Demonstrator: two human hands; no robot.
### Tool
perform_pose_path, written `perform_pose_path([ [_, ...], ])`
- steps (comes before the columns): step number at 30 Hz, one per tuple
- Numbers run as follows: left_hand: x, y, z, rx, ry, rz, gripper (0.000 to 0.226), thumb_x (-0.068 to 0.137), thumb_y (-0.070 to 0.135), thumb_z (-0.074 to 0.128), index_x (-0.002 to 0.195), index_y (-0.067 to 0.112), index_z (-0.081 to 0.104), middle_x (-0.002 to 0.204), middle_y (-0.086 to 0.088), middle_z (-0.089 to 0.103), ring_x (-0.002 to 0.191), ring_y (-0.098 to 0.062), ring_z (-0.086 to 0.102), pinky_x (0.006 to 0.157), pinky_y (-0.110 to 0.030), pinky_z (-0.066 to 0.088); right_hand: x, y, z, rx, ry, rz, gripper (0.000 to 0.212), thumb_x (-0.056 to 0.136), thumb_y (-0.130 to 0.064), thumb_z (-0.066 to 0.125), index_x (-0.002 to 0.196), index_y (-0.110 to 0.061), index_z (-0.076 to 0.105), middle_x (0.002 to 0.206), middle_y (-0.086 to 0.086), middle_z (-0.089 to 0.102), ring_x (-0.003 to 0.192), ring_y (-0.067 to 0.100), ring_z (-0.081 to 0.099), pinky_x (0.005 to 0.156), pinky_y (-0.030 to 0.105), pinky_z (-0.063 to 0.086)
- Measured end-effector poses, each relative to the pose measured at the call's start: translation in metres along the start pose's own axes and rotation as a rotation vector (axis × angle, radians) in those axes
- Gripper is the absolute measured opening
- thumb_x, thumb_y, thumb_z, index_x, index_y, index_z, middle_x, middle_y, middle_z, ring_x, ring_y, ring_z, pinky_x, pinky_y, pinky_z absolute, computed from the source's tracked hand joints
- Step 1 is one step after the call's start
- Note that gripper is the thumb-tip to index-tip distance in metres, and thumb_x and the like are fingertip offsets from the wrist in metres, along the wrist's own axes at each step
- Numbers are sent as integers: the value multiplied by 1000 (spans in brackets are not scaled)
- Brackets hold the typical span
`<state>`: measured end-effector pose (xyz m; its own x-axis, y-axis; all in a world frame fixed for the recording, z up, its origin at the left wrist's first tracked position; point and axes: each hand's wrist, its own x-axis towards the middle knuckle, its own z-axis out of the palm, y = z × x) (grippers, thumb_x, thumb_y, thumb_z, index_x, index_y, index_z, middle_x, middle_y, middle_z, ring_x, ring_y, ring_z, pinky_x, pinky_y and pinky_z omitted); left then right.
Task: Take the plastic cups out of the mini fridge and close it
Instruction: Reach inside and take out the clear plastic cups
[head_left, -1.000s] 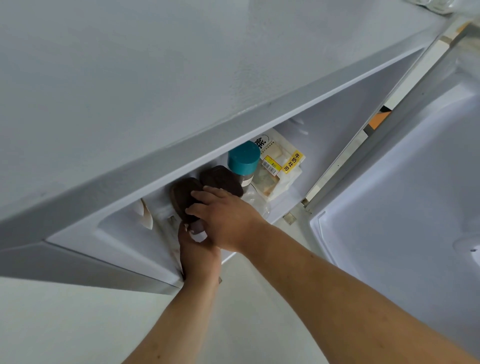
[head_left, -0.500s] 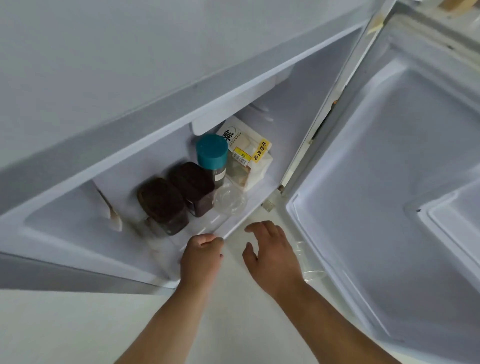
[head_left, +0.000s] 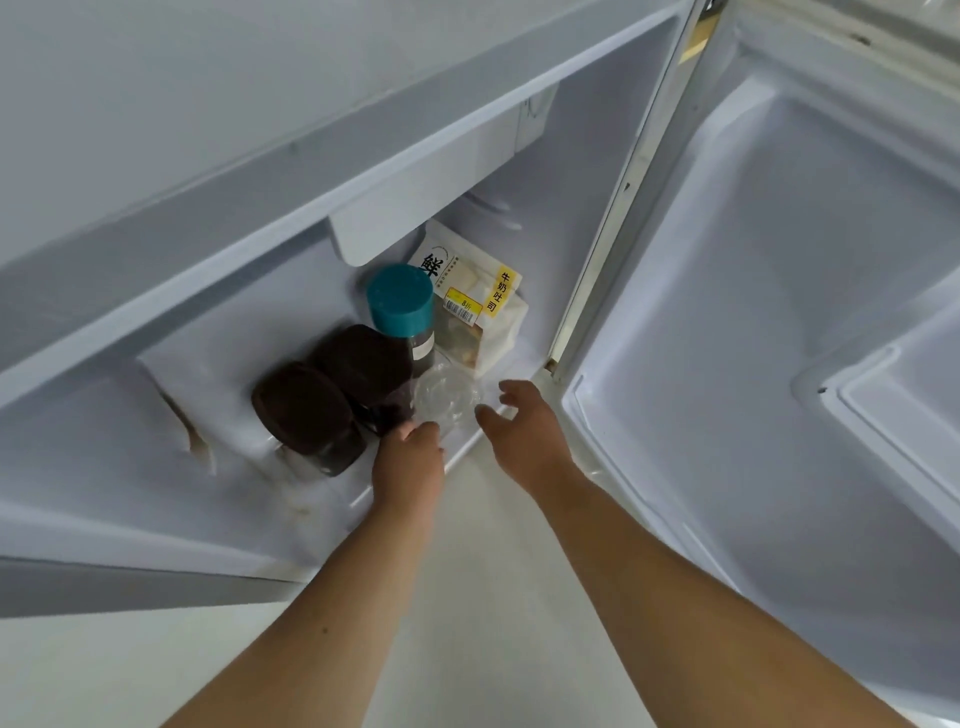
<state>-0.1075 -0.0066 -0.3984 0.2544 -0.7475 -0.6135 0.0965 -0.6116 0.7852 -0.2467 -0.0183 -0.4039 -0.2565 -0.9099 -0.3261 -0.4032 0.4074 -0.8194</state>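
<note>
White plastic lines the open mini fridge. Its door is swung wide toward 3 o'clock, which leaves the front of the cabinet open above a pale floor. Both forearms enter from 6 o'clock.

Clear plastic cup: stands at the front edge of the fridge floor, just at 4 o'clock of the far jar, with the white floor showing through its wall.

Left hand: back toward the camera, fingertips at the cup's near-left side. The fingers are hidden past the knuckles, so whether they grip the cup cannot be told.

Right hand: fingers spread and relaxed, holding nothing, just at 3 o'clock of the cup, over the front lip beside the hinge-side wall.

Other contents:
- Two brown-lidded jars, near and far, lie touching at 9 to 10 o'clock of the cup. Their walls are dark and their contents unreadable.
- A dark bottle with a teal cap stands at 11 o'clock.
- A white bread bag leans at 1 o'clock, printed "鲜" and, on a yellow strip, "牛奶吐司". Its yellow sticker reads "8折" above a barcode. Brownish slices show through the clear panel.
</note>
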Motion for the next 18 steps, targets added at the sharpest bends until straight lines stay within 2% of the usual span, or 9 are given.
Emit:
perform_pose_path([
  [2,8,3,5,-73,28,-40,34,101,13,54,128,-6,60,135,-34,62,126,-50,60,109,-60,47,16,-6,4,83,-43,75,56,97,-40,64,148,-26,45,144,-2,54,108,25,67,85,41,61],
  [4,14,6,10,-122,53,-76,37,102,16,54,130,-7,58,137,-33,61,128,-49,60,109,-57,47,27,-10,8,118,-88,137,55,99,-36,60,150,-22,44,145,-1,52,103,30,70,87,48,61],
  [8,18,11,16,-161,44,-124,36,102,19,55,130,-3,60,135,-27,65,126,-43,63,103,-48,52,41,-13,16,173,-118,157,42,99,-28,59,138,-15,56,125,3,66,77,28,75,74,49,65],
  [10,21,12,18,-174,43,-141,35,103,19,55,130,-2,61,135,-25,66,126,-41,64,102,-47,53,44,-14,21,150,-88,140,33,98,-28,59,129,-18,62,109,5,71,70,26,75,71,48,65],
  [13,22,12,18,-192,35,-137,33,103,19,56,130,-1,62,135,-23,67,121,-38,67,102,-46,52,47,-14,24,113,-2,113,9,94,-29,63,101,-23,65,94,2,71,78,28,74,77,51,63],
  [16,19,11,16,-179,32,-92,28,102,20,60,123,2,65,131,-22,68,97,-27,66,101,-47,53,49,-10,20,115,42,141,12,90,-30,69,92,-20,63,90,2,70,85,28,71,81,48,62],
  [18,16,7,13,-146,29,-62,13,99,22,65,107,12,69,127,-23,70,92,-26,64,101,-49,54,45,-7,15,157,31,183,12,89,-27,71,90,-18,62,88,5,70,78,24,69,74,41,62],
])
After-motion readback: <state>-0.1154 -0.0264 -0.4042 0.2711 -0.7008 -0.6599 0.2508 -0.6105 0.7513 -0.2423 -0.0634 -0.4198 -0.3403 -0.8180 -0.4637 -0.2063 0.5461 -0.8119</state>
